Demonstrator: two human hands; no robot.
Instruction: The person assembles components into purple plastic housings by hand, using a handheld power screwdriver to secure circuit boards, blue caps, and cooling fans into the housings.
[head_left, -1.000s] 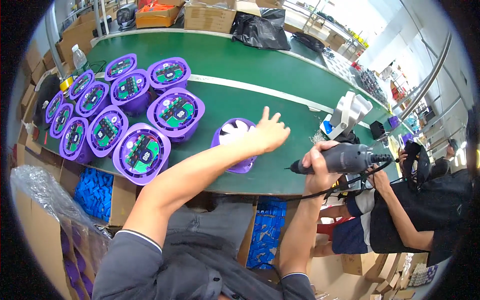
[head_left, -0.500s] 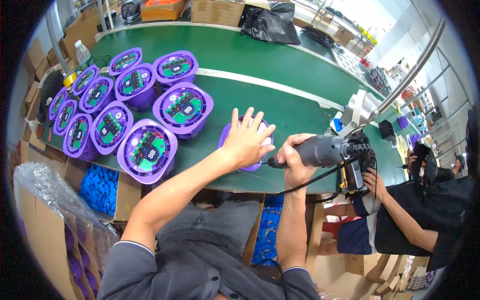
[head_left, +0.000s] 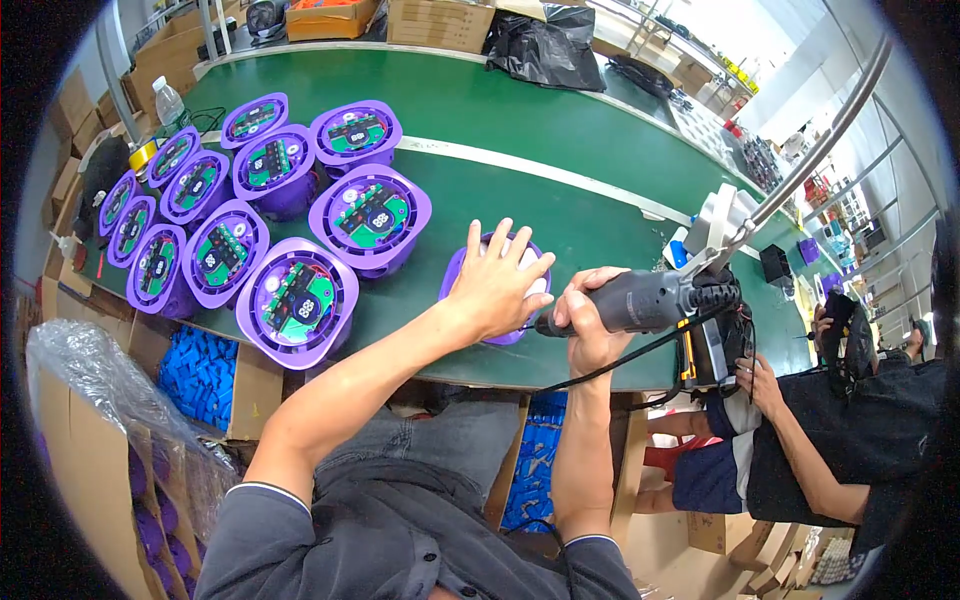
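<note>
My left hand (head_left: 494, 283) lies with spread fingers across the top of a purple plastic housing (head_left: 452, 269) on the green table. Most of that housing's top is hidden beneath it; some white shows between the fingers. In my right hand (head_left: 592, 332) is a dark electric screwdriver (head_left: 642, 301), tilted nearly flat, its nose beside the right edge of the housing. Where its tip touches cannot be made out. To the left stand several purple housings (head_left: 425, 215) with green circuit boards (head_left: 372, 218) facing up.
A metal lamp head (head_left: 722, 225) on an arm stands to the right. Beyond it, a co-worker's hand (head_left: 762, 385) touches black-and-yellow equipment (head_left: 708, 355). Boxes of blue parts (head_left: 205, 375) sit below the table edge. A clear bottle (head_left: 167, 102) and black plastic bag (head_left: 545, 50) are farther back.
My hands keep nearly the same place; the screwdriver's nose sits slightly closer to the housing. The co-worker's hand has shifted a little. The view has moved slightly.
</note>
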